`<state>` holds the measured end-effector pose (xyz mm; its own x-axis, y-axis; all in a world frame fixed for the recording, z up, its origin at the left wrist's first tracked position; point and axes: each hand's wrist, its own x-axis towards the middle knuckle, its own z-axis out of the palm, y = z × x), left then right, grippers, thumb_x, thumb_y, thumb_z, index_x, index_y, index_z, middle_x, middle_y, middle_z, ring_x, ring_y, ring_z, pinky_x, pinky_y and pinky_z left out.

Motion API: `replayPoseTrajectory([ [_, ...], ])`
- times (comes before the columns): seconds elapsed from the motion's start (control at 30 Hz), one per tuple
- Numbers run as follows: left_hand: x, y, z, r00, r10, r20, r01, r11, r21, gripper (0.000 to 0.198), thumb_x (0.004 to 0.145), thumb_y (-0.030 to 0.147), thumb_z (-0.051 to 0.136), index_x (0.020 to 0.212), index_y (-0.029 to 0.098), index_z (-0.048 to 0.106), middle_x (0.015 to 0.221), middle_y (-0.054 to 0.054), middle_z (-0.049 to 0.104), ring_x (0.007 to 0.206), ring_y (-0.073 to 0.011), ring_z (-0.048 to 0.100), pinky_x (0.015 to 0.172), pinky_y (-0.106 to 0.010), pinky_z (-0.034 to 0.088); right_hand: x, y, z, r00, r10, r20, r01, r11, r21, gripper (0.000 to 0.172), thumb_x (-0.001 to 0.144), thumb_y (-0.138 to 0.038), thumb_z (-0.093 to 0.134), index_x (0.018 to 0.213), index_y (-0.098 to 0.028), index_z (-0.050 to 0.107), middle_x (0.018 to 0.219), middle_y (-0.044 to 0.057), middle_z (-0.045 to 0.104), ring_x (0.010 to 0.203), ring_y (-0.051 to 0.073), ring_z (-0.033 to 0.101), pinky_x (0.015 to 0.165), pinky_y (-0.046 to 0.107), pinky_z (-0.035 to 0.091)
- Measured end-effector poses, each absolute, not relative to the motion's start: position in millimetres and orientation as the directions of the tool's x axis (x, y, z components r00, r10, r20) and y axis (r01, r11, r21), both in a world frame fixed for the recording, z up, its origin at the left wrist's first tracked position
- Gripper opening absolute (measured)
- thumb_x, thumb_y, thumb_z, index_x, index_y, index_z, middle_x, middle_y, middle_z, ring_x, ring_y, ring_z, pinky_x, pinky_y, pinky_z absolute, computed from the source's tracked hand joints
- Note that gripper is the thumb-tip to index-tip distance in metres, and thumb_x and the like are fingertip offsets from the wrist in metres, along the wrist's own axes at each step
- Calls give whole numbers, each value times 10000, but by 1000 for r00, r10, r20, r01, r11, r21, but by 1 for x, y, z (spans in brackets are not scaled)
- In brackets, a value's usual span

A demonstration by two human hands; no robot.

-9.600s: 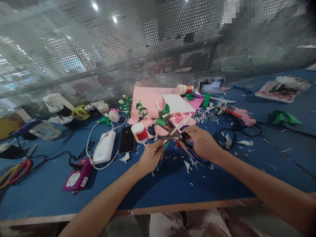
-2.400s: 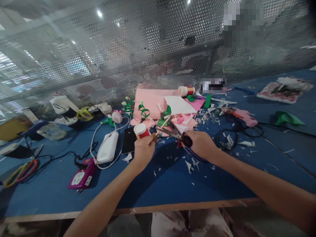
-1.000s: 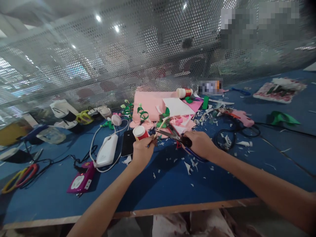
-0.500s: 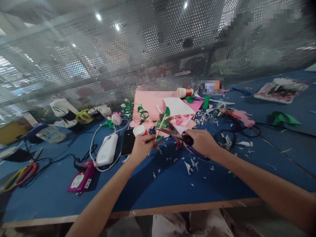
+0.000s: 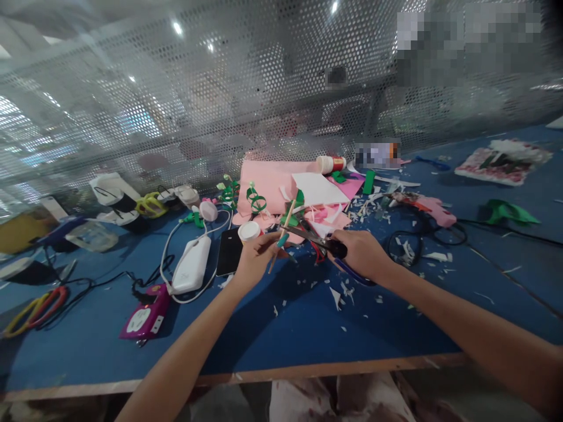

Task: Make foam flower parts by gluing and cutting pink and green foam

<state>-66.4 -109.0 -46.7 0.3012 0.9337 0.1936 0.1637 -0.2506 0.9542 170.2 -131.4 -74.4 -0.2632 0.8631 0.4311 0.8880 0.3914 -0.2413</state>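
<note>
My left hand (image 5: 258, 258) is closed around a thin wooden stick (image 5: 289, 214), which tilts up to the right. A bit of teal-green paper (image 5: 282, 240) shows at the fingertips against the stick. In my right hand (image 5: 358, 252) is a pair of scissors (image 5: 317, 239) with dark handles, the blades pointing left toward the stick. The blade tips lie close to the stick and the green paper; whether they touch cannot be made out. Just behind my left hand stands a paper cup (image 5: 249, 230) with a white top.
Pink sheets (image 5: 268, 181), a white sheet (image 5: 319, 187) and paper scraps spread behind my hands. A black phone (image 5: 227, 252), a white power bank (image 5: 192, 265) with its cable and a purple device (image 5: 146, 313) lie to the left. A perforated metal screen (image 5: 246, 105) borders the blue table (image 5: 299, 334).
The green paper at my left fingertips has shifted and turned slightly along the stick. My right hand and the scissors stay in nearly the same place.
</note>
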Motion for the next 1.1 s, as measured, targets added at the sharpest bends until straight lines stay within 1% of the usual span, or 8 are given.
replayPoseTrajectory([
  [0.2, -67, -110, -47, 278, 934, 227, 267, -301, 915, 300, 735, 362, 633, 837, 96, 724, 571, -52, 664, 434, -122, 565, 440, -240, 478, 171, -130, -78, -275, 863, 424, 899, 387, -205, 144, 757, -245, 511, 779, -141, 608, 711, 88, 678, 637, 197, 618, 581, 261, 368],
  [0.37, -71, -115, -62, 147, 722, 676, 604, -607, 517, 176, 764, 206, 581, 819, 158, 741, 621, -42, 700, 580, -143, 645, 598, -230, 512, 165, -135, -80, -257, 876, 408, 904, 367, -217, 169, 752, -259, 527, 832, -142, 619, 755, 98, 691, 682, 215, 636, 607, 270, 383],
  [0.47, -71, -118, -63, 148, 621, 769, 649, -648, 399, 191, 764, 190, 582, 877, 187, 735, 725, -53, 726, 650, -149, 668, 655, -231, 517, 162, -137, -79, -249, 878, 408, 900, 366, -238, 174, 756, -257, 520, 841, -139, 616, 763, 98, 693, 686, 215, 639, 607, 270, 385],
  [0.53, -71, -118, -59, 157, 703, 693, 593, -628, 503, 196, 780, 219, 580, 904, 183, 728, 698, -46, 719, 624, -146, 659, 633, -232, 517, 163, -137, -78, -251, 871, 422, 898, 372, -236, 177, 764, -257, 513, 843, -136, 615, 759, 96, 692, 690, 215, 638, 609, 270, 385],
  [0.67, -69, -114, -45, 293, 912, 286, 298, -371, 879, 307, 775, 366, 602, 930, 124, 709, 604, -44, 678, 522, -139, 619, 530, -240, 511, 169, -133, -76, -259, 857, 445, 905, 377, -198, 168, 753, -262, 521, 811, -134, 613, 739, 93, 686, 672, 210, 631, 601, 267, 379],
  [0.83, -75, -104, -43, 458, 889, 0, 71, -36, 997, 358, 660, 416, 716, 875, 130, 702, 750, -74, 707, 499, -120, 608, 498, -245, 511, 177, -129, -74, -296, 846, 444, 908, 393, -144, 164, 751, -247, 513, 808, -137, 621, 743, 93, 688, 671, 200, 627, 592, 261, 372],
  [0.97, -77, -101, -46, 464, 886, -22, 99, -27, 995, 312, 643, 384, 729, 773, 101, 712, 703, -87, 700, 460, -115, 586, 473, -247, 504, 180, -128, -73, -316, 844, 434, 915, 393, -97, 187, 739, -235, 535, 862, -133, 632, 803, 108, 697, 727, 213, 635, 612, 264, 386],
  [1.1, -72, -107, -51, 205, 959, 195, 330, -255, 909, 229, 689, 286, 674, 832, 118, 733, 577, -50, 678, 489, -151, 610, 524, -275, 517, 175, -130, -73, -302, 866, 399, 926, 365, -92, 200, 737, -227, 547, 884, -123, 634, 821, 121, 697, 762, 229, 638, 636, 274, 400],
])
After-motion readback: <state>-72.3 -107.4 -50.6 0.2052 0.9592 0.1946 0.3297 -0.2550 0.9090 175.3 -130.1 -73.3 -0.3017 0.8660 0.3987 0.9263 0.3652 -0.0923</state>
